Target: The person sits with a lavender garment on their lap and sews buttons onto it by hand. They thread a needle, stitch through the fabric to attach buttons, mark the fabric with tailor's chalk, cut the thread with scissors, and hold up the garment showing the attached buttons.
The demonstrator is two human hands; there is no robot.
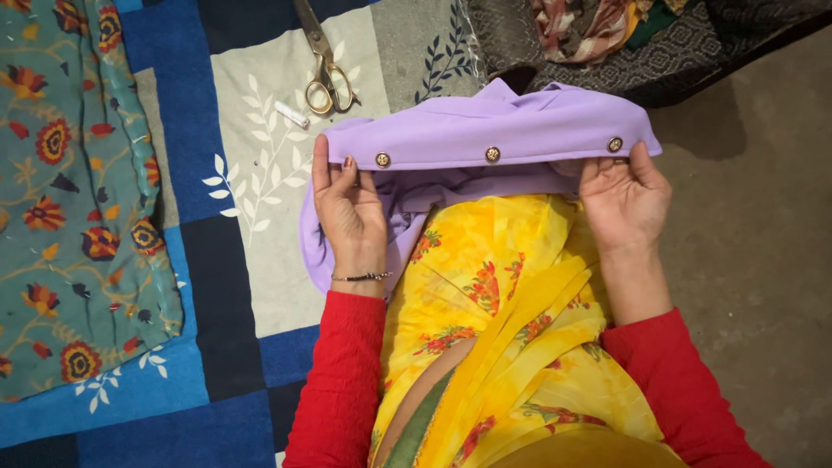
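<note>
Blue patchwork quilt (221, 364) fills left and centre of frame. Lilac garment (485, 139) stretched across upper centre, three buttons along edge. Left hand (349, 212) grips its left end, right hand (626, 198) its right end. Scissors (325, 69) upper centre, white chalk (292, 113) just beside.

Both hands (351, 208) (624, 195) apart, fingers gripping
</note>
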